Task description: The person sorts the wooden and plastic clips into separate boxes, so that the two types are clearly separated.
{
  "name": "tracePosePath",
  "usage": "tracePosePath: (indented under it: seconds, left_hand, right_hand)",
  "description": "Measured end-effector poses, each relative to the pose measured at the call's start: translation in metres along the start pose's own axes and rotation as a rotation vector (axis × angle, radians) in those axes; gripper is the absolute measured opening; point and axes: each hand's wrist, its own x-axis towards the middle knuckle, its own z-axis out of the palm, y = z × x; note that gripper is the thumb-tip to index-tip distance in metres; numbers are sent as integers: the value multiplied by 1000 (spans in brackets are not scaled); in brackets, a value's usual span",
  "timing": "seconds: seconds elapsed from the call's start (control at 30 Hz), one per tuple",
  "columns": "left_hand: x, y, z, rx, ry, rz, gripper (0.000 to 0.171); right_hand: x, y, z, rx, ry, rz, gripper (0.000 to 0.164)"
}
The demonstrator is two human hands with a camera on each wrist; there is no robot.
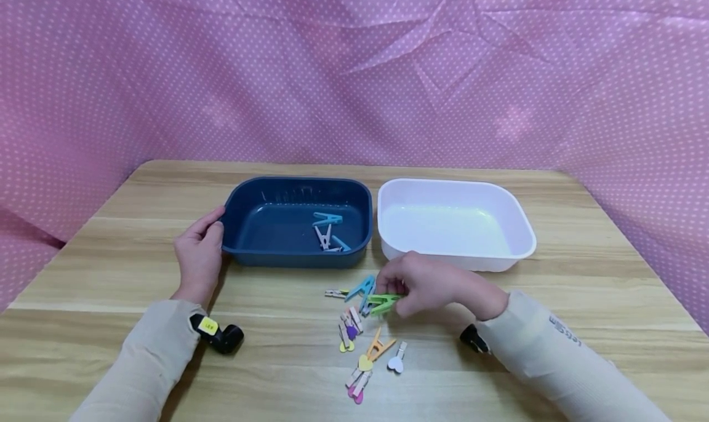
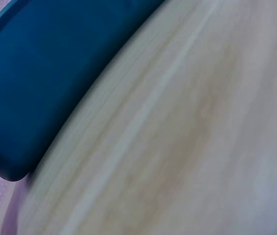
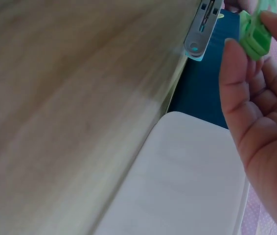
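My left hand (image 1: 199, 256) grips the left rim of a dark blue basin (image 1: 296, 259), which also shows large in the left wrist view. Inside, towards its right end, lie blue and grey clothespins (image 1: 324, 237). Between thumb and fingertips, my right hand (image 1: 429, 283) pinches a bright green clothespin (image 1: 383, 302) by one end, seen close up in the right wrist view. Just left of that hand, a blue clothespin (image 1: 361, 288) overlaps the green one in the head view. A white basin (image 1: 476, 263) stands beside the blue one, behind my right hand.
Nearer me on the wooden table (image 1: 266, 360) lie an orange clothespin (image 1: 379, 347), a white heart clip (image 1: 396, 362) and several small wooden clips (image 1: 361, 384) with coloured hearts. A pink dotted cloth (image 1: 354, 83) hangs behind the table.
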Motion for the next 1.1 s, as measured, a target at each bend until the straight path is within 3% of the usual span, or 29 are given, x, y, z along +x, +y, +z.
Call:
tracePosePath:
  seconds: [0.5, 0.8, 1.1]
  left_hand:
    - [1, -1, 0, -2, -11, -15, 30]
    - [0, -1, 1, 18, -5, 14, 31]
    - [-1, 0, 0, 0, -1, -12, 30]
  right_hand:
    - [1, 2, -2, 101, 72, -38, 22]
    - [1, -1, -3, 187, 126, -45, 22]
    - [2, 0, -1, 284, 228, -66, 20]
